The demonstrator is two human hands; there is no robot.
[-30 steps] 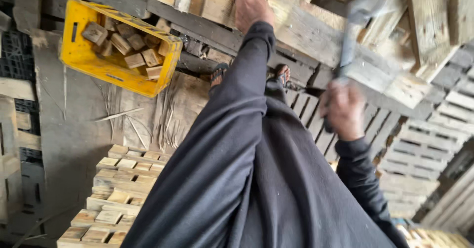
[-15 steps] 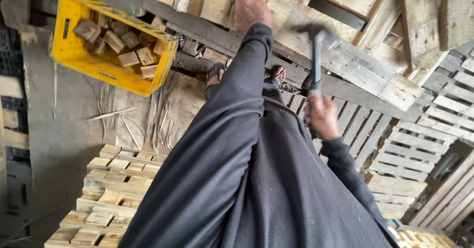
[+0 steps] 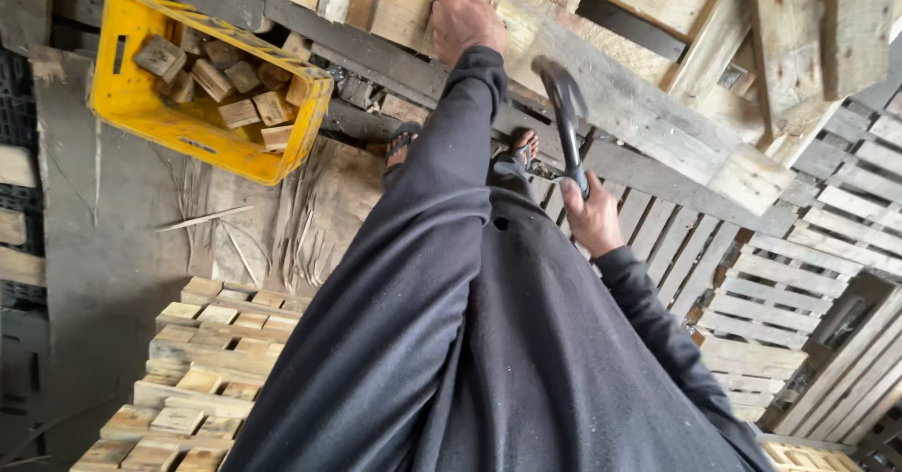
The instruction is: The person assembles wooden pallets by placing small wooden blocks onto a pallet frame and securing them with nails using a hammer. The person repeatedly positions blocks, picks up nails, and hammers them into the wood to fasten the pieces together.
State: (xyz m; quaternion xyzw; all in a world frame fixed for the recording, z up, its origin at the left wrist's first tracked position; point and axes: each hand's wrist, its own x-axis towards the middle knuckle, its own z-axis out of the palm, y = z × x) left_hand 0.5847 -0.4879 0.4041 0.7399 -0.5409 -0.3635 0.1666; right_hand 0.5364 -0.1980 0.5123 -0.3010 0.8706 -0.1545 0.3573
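Note:
My left hand (image 3: 462,16) reaches out on a long dark sleeve and grips the edge of a pale plank of the upright wooden pallet (image 3: 648,106) at the top of the view. My right hand (image 3: 592,216) is shut on the handle of a dark hammer (image 3: 567,115). The hammer's head is close to the grey cross board of the pallet, just right of my left wrist. My sandalled feet (image 3: 521,148) show between the two arms, standing by the pallet's base.
A yellow plastic crate (image 3: 141,115) holding several wooden blocks sits at the upper left. Stacked wooden blocks (image 3: 202,378) lie at the lower left. More slatted pallets (image 3: 780,294) fill the right side. Straw-like strips lie on the grey ground.
My right hand has swung the hammer from a raised, blurred position on the right leftward, toward the pallet board. My left hand has kept its grip on the plank.

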